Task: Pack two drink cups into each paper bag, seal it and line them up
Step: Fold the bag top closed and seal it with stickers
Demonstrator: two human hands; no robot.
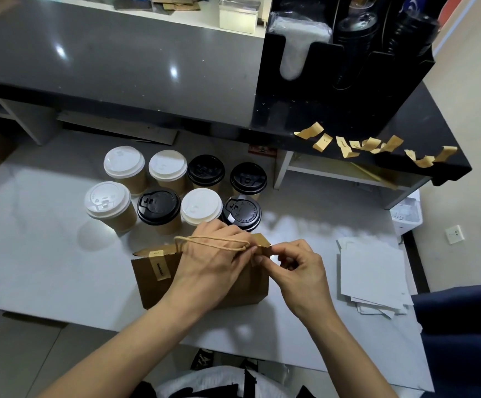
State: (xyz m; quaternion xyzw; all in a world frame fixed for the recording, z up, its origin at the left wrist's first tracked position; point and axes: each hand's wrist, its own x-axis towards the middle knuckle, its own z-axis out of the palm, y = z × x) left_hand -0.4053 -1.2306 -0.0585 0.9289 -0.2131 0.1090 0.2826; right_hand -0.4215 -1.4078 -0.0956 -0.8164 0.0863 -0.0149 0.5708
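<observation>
A brown paper bag (153, 291) stands on the white table (32, 268) in front of me, its top folded shut. One tan sticker strip (158, 267) lies over the fold at the left. My left hand (216, 254) grips the bag's top by the twine handle (204, 239). At the bag's right top corner my right hand (296, 271) pinches something small, hidden by the fingers. Behind the bag stand several lidded paper cups: white lids (124, 162) and black lids (158, 206).
Several tan sticker strips (348, 145) hang off the edge of the black counter (423, 116) at upper right. A black lid and cup dispenser (348, 58) sits on it. Flat white paper sheets (374, 274) lie stacked at the right of the table.
</observation>
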